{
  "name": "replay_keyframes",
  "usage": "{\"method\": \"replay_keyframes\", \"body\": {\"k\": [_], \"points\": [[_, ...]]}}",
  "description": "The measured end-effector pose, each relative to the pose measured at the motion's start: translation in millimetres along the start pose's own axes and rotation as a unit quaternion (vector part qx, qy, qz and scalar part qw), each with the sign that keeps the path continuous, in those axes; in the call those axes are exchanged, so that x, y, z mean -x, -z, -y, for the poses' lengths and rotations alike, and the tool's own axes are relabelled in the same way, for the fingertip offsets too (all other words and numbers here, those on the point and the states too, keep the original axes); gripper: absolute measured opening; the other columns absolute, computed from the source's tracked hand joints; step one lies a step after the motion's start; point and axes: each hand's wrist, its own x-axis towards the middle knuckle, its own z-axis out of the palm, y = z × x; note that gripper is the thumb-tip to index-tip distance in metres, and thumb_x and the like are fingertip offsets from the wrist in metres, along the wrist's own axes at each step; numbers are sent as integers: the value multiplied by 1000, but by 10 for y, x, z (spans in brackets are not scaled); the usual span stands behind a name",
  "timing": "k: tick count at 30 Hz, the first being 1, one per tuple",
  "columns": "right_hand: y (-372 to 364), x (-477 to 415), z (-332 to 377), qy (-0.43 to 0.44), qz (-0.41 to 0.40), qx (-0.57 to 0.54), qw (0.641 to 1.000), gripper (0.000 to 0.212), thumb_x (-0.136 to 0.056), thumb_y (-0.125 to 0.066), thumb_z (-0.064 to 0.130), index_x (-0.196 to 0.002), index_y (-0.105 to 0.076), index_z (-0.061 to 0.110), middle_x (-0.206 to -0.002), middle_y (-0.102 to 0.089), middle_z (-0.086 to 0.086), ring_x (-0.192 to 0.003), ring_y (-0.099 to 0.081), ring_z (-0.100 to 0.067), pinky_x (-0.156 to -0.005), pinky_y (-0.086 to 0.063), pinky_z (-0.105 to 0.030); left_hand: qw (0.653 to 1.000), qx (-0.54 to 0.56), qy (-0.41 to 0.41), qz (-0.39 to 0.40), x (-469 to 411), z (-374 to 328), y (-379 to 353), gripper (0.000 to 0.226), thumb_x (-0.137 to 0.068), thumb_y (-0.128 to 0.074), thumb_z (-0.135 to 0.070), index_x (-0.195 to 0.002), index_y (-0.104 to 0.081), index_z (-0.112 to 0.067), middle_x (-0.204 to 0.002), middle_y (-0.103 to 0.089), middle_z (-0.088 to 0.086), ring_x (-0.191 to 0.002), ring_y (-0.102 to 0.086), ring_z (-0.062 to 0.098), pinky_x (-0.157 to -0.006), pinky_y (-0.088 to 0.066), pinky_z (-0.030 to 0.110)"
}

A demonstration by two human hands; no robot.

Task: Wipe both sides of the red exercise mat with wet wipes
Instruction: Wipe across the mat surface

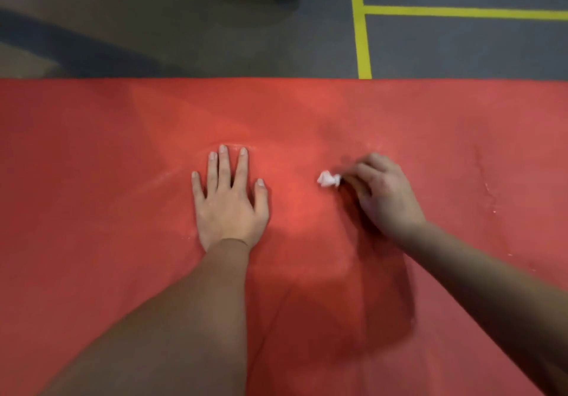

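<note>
The mat (92,149) lies flat on the floor (184,42) and fills the near part of the view from left to right, its far edge running straight across below the yellow tape (361,42). The left hand (229,208) rests palm down near the middle of the mat, its fingers (224,168) straight and spread. The right hand (384,192) is just to the right of it, fingers curled and pinching a small crumpled wipe (329,179) at the tips, with the wipe touching the mat or just above it; I cannot tell which.

The step in hand looks like wiping the upper side. To do it well, the left hand should press down firmly so the mat does not creep or ripple under the strokes. The wipe is bunched into a very small wad, so each pass would cover little; opening it out under flat fingers would give far more contact. Strokes are best made in overlapping lanes, working outward from the braced hand toward one end, with the bracing hand shifted along as the work advances.

Pale scuffs (488,186) show toward the right and faint whitish streaks (166,177) to the left of the left hand; these probably need firmer, repeated rubbing. Only one side is showing, so the underside is likely left to do after a flip.
</note>
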Motion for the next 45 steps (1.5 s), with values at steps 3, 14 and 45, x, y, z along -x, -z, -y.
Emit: {"method": "replay_keyframes", "body": {"k": [3,14,45], "points": [[-15,-296,-45,-88,-59,16,994,15,-85,-65,19,-92,-78,16,-85,-61,-11,-79,-58,-40,-74,-42,-42,1000,0,-7,6,-13,-3,23,69,-99,-19,-56,-162,-24,-30,-170,-17,4,-158,-8,21,-127,-7,53],[274,1047,468,-76,31,72,994,10,-89,-62,26,-95,-71,25,-88,-64,-1,-90,-63,-32,-70,-32,-38,997,-5,-24,78,65,41,67,69,-104,-21,-56,-165,-9,-25,-172,0,10,-158,4,26,-125,1,60],[518,2717,1104,-155,127,-31,979,28,-89,-46,33,-92,-70,19,-94,-61,1,-87,-66,-27,-73,-54,-46,999,25,-42,18,1867,-363,145,71,-94,-38,-45,-159,-35,-16,-165,-26,20,-155,-17,36,-123,-8,63]]}}
